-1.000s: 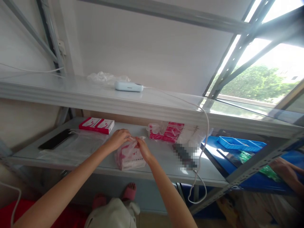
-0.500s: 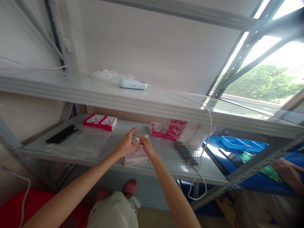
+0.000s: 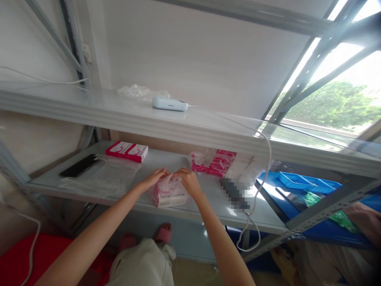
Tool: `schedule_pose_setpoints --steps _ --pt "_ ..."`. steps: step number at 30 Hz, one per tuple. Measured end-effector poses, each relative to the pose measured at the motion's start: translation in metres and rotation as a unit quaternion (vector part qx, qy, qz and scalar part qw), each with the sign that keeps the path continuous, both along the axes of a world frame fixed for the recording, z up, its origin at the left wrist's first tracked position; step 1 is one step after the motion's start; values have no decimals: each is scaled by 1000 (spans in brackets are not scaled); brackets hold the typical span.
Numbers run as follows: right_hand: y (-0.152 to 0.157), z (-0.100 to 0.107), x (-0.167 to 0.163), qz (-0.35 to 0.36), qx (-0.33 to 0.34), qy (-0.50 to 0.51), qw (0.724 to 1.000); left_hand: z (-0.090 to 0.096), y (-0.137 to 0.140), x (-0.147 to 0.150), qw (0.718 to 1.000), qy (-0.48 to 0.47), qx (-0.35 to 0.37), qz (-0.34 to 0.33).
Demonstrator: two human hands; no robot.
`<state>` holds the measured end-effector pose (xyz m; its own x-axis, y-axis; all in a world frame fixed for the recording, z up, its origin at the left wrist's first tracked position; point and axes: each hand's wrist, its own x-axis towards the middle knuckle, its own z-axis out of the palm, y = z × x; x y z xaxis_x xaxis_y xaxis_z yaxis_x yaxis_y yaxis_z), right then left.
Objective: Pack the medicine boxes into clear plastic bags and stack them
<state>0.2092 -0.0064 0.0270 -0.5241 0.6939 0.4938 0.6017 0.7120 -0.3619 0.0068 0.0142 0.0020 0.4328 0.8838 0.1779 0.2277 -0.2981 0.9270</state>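
A clear plastic bag (image 3: 171, 190) with a white and pink box inside stands at the front edge of the lower shelf. My left hand (image 3: 155, 178) is closed on the left side of the bag's top, its fingertips partly hidden. On the other side, my right hand (image 3: 188, 182) pinches the gathered plastic with bent fingers. Left of my hands, two pink and white boxes (image 3: 127, 150) lie side by side behind a flat plastic bag (image 3: 111, 176). Another bag of pink boxes (image 3: 212, 162) sits to the right, farther back.
A black phone (image 3: 77, 166) lies at the shelf's left. On the upper shelf (image 3: 119, 115) are a white device (image 3: 170, 104) and crumpled plastic (image 3: 139, 91); the device's cable (image 3: 269, 153) hangs down at right. A co-worker's arm (image 3: 364, 218) shows near a blue tray (image 3: 306, 182).
My hands have moved apart from near each other above the bag to either side of its opening. The box's printed face now shows more plainly.
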Motion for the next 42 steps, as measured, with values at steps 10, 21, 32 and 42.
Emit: schedule_pose_setpoints --steps 10,21,32,42 --pt "-9 -24 -12 -114 133 4 984 5 7 2 966 124 213 78" --pt "-106 -88 -7 -200 202 139 949 -39 3 -40 781 452 428 59" --pt "-10 -42 14 -142 -158 227 951 -59 -77 -32 859 -58 166 481" --pt "-75 -102 -22 -287 -158 288 900 -64 -154 37 808 -379 -361 271"
